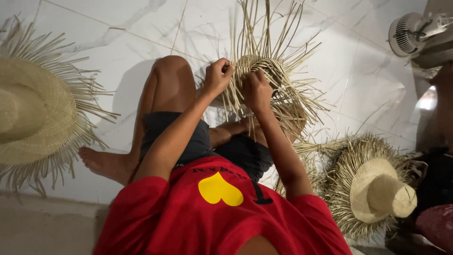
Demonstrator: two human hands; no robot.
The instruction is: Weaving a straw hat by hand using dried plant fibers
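Observation:
I sit on a white tiled floor with a half-woven straw hat (pixel 264 66) propped against my knees, its loose straw strands (pixel 264 23) fanning up and outward. My left hand (pixel 218 74) is closed on strands at the left side of the woven crown. My right hand (pixel 256 89) grips the weave and strands just right of it, fingers curled in. The two hands sit close together on the piece.
A finished straw hat with a fringed brim (pixel 33 108) lies at the left. Another fringed hat (pixel 377 189) rests at the lower right on a pile of straw. A small white fan (pixel 408 33) stands at the upper right. Dark objects crowd the right edge.

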